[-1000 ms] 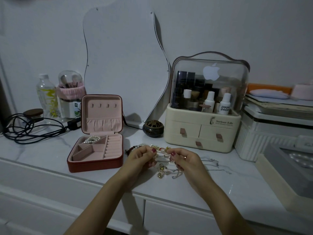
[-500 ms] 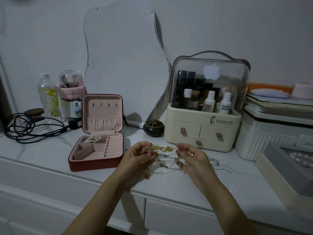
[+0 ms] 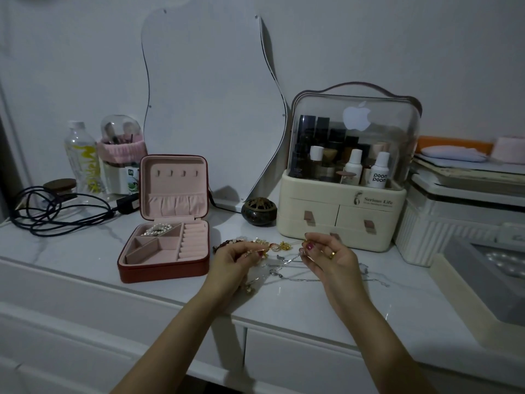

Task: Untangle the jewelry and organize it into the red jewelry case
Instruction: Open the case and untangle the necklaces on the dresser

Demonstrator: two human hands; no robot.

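Head view: right of the red jewelry case [image 3: 163,268], light, limp, snag-prone tangled chains [image 3: 279,258] are pinched at loose ends by left hand [image 3: 231,258] and right hand [image 3: 331,258].

The cream plastic cosmetics organiser [image 3: 341,220] reads "Serious Life" above its drawers; smaller print beneath is illegible. Its clear domed lid [image 3: 355,132] carries a white apple logo. Inside, a white bottle [image 3: 377,172] reads "poom poom".

You face a pale, dimly lit wall [image 3: 369,38] with a wavy frameless mirror [image 3: 210,103] leaning against it. Below it runs a white marble-veined countertop [image 3: 71,251], and beneath its front edge you see white drawer fronts [image 3: 298,362]. The light is low and bluish.
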